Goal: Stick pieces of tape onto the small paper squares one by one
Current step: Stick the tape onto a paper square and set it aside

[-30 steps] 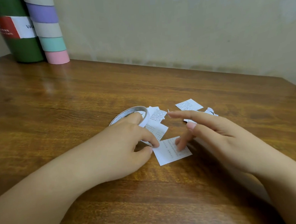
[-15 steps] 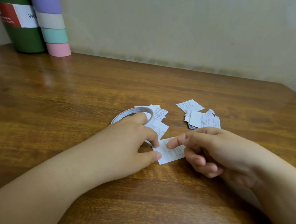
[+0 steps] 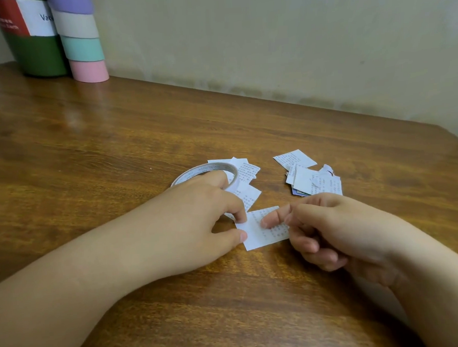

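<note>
Head view, nearest first: two bare forearms reach in from the bottom edge over a brown wood-grain worktop (image 3: 114, 131). Between them lies a small paper square (image 3: 263, 232), printed with fine text, flat on the wood. The left hand (image 3: 198, 222) rests at the square's left edge, its forefinger tip and thumb tip both touching that edge; whether they pinch the paper or only press it down, I cannot tell. The right hand (image 3: 331, 229) has its forefinger stretched out straight, the tip pressed onto the middle of the same square, while its other fingers are curled under toward the palm and hold nothing visible. No separate piece of tape can be made out on the square.

Just beyond the left hand, partly hidden by its knuckles, a roll of clear tape (image 3: 204, 172) lies flat on the worktop. A few more printed paper pieces (image 3: 246, 172) sit under and beside the roll's right side. Farther right, well apart from the roll, a small heap of paper pieces (image 3: 313, 179) lies just beyond the right hand's knuckles.

At the far left corner, against a pale wall (image 3: 295, 50), stands a green canister (image 3: 36, 56) with a red and white label, and touching its right side a stack of pastel rolls (image 3: 82, 48) in purple, cream, mint and pink.
</note>
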Demonstrator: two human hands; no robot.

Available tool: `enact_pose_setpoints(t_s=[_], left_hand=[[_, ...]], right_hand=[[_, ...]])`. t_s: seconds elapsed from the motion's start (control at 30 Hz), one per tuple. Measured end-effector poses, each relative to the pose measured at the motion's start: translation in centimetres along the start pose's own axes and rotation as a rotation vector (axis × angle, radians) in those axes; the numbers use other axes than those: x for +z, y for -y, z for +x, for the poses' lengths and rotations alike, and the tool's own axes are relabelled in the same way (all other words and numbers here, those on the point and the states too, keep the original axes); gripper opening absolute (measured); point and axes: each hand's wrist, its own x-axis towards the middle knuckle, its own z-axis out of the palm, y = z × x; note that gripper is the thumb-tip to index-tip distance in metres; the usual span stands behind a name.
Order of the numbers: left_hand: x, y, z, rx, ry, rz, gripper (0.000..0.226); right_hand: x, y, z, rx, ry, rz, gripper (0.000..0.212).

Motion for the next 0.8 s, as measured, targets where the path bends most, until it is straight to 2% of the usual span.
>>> enact_pose_setpoints(t_s=[0.23,0.43,0.57,0.67,0.73,0.8], left_hand=[[-0.1,-0.3,-0.3,0.051,0.036,-0.053,0.031],[0.1,-0.2,-0.2,0.062,0.065,-0.046,0.033],[0.1,-0.4,-0.1,0.091,0.059,-0.082,0.028],[0.2,-0.7,-0.1,0.099,0.058,-0.096,0.026],[0.2,-0.7,0.0,0.095,0.050,-0.105,0.026],[0.2,-0.6,0.0,0.099,0.044,-0.096,0.027]], right_hand=[[-0.1,0.0,0.1,-0.012,0.001,-0.031,0.030],[0.0,0.2,-0.2,-0.015,-0.023,-0.077,0.026],[0.0,0.0,-0.1,-0.035,-0.136,-0.262,0.029],[-0.3,-0.3,-0.1,-0.079,-0.278,-0.453,0.023],[-0.9,-0.5,-0.3,-0.161,-0.370,-0.593,0.018],[-1.1,-0.5,-0.7,-0.290,-0.376,-0.674,0.021]])
